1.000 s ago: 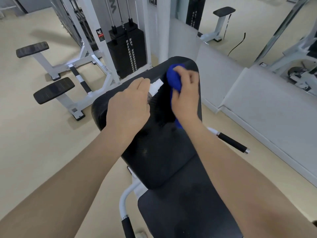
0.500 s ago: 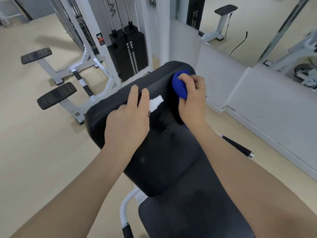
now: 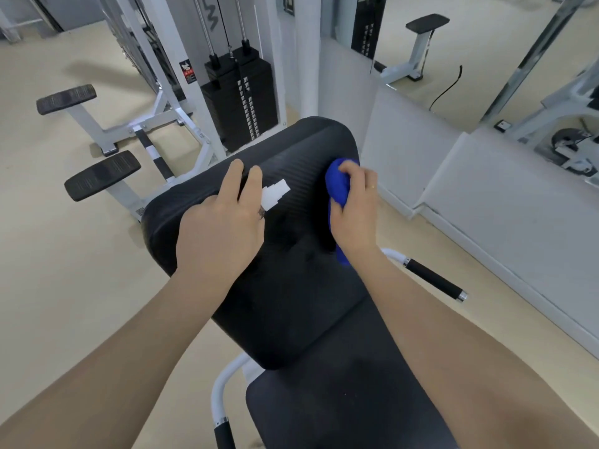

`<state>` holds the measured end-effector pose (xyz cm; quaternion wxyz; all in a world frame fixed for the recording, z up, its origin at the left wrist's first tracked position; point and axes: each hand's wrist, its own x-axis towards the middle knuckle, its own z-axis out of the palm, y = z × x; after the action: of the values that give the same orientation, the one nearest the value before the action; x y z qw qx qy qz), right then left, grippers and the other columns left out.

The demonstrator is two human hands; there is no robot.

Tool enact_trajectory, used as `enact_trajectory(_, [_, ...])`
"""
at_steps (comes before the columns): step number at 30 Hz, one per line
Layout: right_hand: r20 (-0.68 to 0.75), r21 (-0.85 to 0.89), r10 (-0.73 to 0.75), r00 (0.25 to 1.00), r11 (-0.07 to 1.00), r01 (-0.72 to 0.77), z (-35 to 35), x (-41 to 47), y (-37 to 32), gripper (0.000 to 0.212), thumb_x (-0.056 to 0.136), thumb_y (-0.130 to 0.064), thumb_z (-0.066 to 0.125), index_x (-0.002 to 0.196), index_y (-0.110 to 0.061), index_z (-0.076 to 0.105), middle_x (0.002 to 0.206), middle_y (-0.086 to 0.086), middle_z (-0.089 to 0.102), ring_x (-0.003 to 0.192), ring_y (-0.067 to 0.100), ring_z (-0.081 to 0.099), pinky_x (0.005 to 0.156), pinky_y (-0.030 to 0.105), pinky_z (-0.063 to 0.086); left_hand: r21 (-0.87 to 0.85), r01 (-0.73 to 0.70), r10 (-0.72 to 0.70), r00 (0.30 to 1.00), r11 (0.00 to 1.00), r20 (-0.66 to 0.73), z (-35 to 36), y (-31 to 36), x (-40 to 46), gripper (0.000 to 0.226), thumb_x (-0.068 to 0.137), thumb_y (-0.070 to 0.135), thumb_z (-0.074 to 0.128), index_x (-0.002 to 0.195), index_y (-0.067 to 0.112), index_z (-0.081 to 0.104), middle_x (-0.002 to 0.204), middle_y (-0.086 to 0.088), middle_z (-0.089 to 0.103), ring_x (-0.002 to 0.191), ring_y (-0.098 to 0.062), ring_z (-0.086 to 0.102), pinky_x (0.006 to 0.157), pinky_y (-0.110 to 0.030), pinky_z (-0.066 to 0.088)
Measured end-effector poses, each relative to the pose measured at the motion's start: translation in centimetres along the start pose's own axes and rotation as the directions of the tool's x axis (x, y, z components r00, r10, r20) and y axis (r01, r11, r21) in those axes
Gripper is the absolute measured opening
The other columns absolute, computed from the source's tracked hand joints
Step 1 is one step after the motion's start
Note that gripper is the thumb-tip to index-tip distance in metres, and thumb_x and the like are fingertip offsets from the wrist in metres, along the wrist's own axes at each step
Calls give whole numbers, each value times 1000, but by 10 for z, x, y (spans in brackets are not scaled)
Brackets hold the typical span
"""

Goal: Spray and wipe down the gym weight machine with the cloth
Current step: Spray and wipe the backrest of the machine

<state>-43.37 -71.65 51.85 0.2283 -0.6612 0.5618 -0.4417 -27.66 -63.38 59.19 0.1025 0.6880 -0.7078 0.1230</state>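
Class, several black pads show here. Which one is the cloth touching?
The big back pad in the middle: the blue cloth in the right hand rests against it. The two small pads at left lie untouched.

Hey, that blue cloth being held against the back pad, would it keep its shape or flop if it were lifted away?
Probably floppy: the cloth is bunched into a soft wad in the right hand, and a loose end hangs below the wrist. It likely weighs little and won't roll. Against the ribbed back pad it should drag rather than slip.
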Motion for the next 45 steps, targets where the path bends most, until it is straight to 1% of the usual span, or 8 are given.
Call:
enact_trajectory(6, [-93, 36, -244, 965, 968, 248, 11, 36, -28, 50, 72, 6, 51, 119, -7, 57, 114, 15, 49, 99, 26, 50, 84, 25, 40, 39, -16, 18, 999, 999, -47, 4, -1, 0, 51, 79, 22, 32, 118, 3, 58, 124, -18, 60, 39, -27, 47, 46, -21, 20])
enact_trajectory(13, [-164, 133, 99, 982, 988, -77, 6, 16, 2, 48, 77, 9, 46, 121, -7, 53, 122, 15, 44, 98, 17, 45, 83, 15, 32, 38, -13, 15, 999, 999, -49, 2, -1, 0, 50, 78, 21, 32, 117, 4, 58, 125, -18, 60, 38, -25, 45, 44, -21, 20])
enact_trajectory(17, [13, 59, -236, 972, 970, 235, 30, -16, -39, 53, 68, 14, 53, 117, -5, 57, 114, 10, 45, 98, 25, 49, 85, 26, 41, -40, 21, -22, 1000, 999, -16, -5, -3, 1, 52, 76, 24, 32, 116, 4, 59, 125, -16, 60, 45, -29, 56, 41, -23, 31])
enact_trajectory(20, [49, 21, -343, 938, 939, 342, 29, -16, -44, 53, 69, 14, 58, 117, -6, 57, 112, 15, 48, 97, 27, 51, 81, 33, 47, -204, 135, -135, 991, 970, 19, -14, -5, 4, 43, 83, 19, 44, 123, 10, 54, 131, -7, 55, 83, -29, 63, 60, -29, 37])
enact_trajectory(27, [-146, 109, -22, 989, 993, 39, 28, -3, -58, 53, 75, 12, 51, 124, -10, 54, 111, -1, 35, 100, 16, 43, 83, 5, 32, -357, 304, -348, 935, 883, -65, -26, -34, -15, 18, 81, 16, 51, 74, 13, 35, 66, 6, 35, 67, -18, 38, 52, -25, 20])
enact_trajectory(33, [113, 11, -399, 910, 916, 400, 40, -41, -63, 47, 70, 10, 55, 114, -7, 60, 112, 15, 48, 94, 29, 51, 82, 36, 47, -479, 271, -367, 923, 835, -118, -26, -54, -48, 11, 82, 9, 59, 91, 7, 54, 87, 3, 48, 73, -10, 40, 59, -18, 22])
enact_trajectory(41, [-107, 126, -84, 991, 987, 98, 39, -21, -76, 53, 73, 7, 47, 123, -9, 56, 109, 1, 37, 95, 15, 44, 83, 0, 30, -571, 364, -525, 839, 736, -142, -14, -65, -65, 11, 84, 15, 60, 91, 7, 59, 79, 0, 53, 71, -20, 48, 67, -31, 38])
enact_trajectory(45, [59, 68, -360, 931, 932, 356, 59, -64, -84, 49, 70, 0, 43, 115, -9, 59, 104, 9, 44, 86, 25, 51, 80, 27, 45, -685, 280, -494, 859, 672, -133, 0, -74, -70, 26, 80, 22, 60, 104, 14, 63, 98, 9, 61, 91, -14, 58, 79, -29, 47])
